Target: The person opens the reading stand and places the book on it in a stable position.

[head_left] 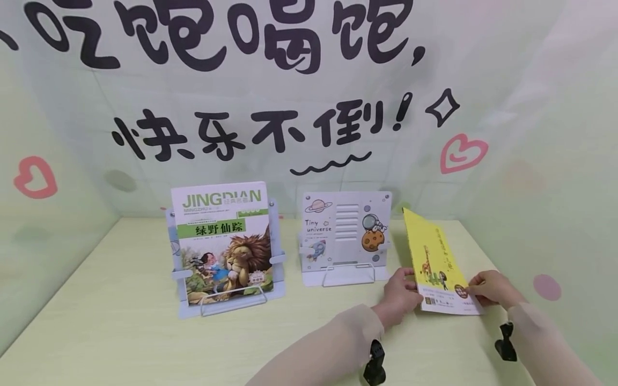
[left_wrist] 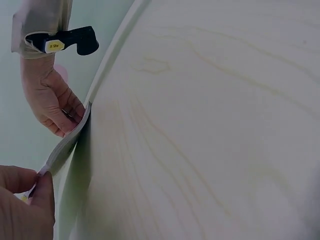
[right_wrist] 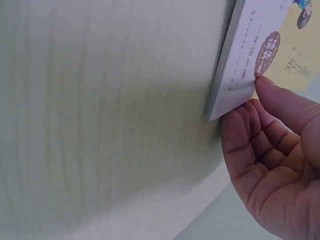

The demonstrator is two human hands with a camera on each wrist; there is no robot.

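Observation:
A yellow book (head_left: 434,262) with a white lower band is tilted above the right part of the table. At its left edge, my left hand (head_left: 399,295) pinches it near the bottom; thumb and finger on the edge also show in the left wrist view. My right hand (head_left: 494,288) pinches the opposite edge near the lower corner. In the right wrist view the thumb lies on the cover beside a brown round badge (right_wrist: 267,54), with the other fingers beneath the book.
A white book stand (head_left: 346,230) with space drawings and a wire front stop is left of the yellow book. Farther left, another stand holds a book with a lion cover (head_left: 227,252). The pale wooden table (head_left: 145,343) meets printed fabric walls (head_left: 545,187) behind and beside it.

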